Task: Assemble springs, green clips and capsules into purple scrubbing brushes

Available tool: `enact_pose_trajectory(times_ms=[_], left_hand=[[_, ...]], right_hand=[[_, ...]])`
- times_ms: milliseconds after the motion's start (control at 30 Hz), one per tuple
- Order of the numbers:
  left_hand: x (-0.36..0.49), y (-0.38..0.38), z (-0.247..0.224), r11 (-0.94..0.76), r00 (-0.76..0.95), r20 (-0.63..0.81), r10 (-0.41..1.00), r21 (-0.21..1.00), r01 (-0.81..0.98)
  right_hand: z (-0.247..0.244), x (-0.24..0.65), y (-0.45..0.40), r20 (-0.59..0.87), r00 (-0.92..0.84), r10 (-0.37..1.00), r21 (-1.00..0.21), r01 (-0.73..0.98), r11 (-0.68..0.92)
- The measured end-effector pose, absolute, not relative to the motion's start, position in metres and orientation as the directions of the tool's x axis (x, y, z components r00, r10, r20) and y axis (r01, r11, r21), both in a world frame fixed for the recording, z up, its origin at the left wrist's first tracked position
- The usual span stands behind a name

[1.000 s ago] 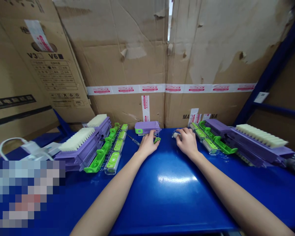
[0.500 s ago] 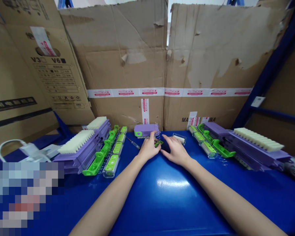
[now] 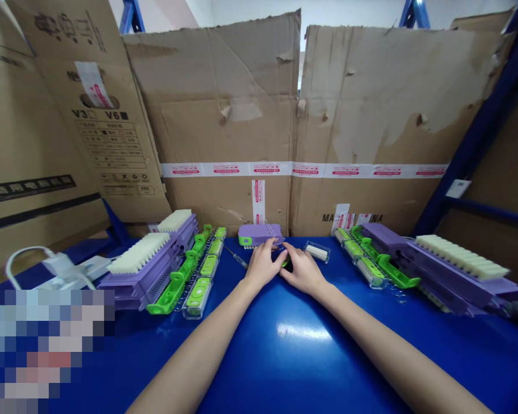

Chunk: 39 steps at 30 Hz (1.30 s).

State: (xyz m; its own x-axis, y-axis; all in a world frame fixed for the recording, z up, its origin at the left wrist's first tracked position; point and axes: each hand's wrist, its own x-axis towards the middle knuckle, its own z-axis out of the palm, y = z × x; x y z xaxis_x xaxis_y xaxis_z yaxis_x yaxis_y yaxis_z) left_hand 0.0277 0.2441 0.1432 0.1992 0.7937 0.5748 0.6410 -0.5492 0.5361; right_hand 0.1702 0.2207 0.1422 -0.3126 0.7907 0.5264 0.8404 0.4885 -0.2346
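Head view: the left hand [image 3: 262,268], half-curled, pinches a small green piece [image 3: 285,265]; the right hand [image 3: 305,270] cups its three o'clock, likely steadying it, grip hidden. Purple brush [image 3: 263,232] at eleven.

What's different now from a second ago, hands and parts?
The right hand has let go of the clear case and moved left to meet the left hand at the small green part, now mostly hidden between them; the right fingers' grip can't be confirmed. The view has tilted up slightly. The left hand stays beside the purple unit, which looks unmoved, like the case.
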Motion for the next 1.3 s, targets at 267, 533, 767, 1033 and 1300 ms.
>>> enact_pose_trajectory(times_ms=[267, 533, 767, 1033, 1300], left_hand=[[0.026, 0.235, 0.156, -0.528, 0.394, 0.610, 0.687, 0.048, 0.848], [0.028, 0.243, 0.156, -0.391, 0.362, 0.649, 0.670, -0.106, 0.914], [0.034, 0.263, 0.155, -0.371, 0.370, 0.623, 0.689, -0.136, 0.919], [0.029, 0.266, 0.154, -0.363, 0.312, 0.609, 0.729, -0.043, 0.931], [0.029, 0.257, 0.157, -0.322, 0.316, 0.607, 0.729, -0.102, 0.941]], right_hand=[[0.143, 0.168, 0.218, 0.594, -0.250, 0.765, -0.219, 0.865, 0.452], [0.145, 0.176, 0.217, 0.646, -0.065, 0.760, -0.318, 0.883, 0.345], [0.145, 0.179, 0.217, 0.658, -0.066, 0.750, -0.324, 0.875, 0.361], [0.144, 0.183, 0.218, 0.676, -0.040, 0.736, -0.354, 0.859, 0.371], [0.144, 0.183, 0.217, 0.651, -0.065, 0.757, -0.366, 0.847, 0.387]])
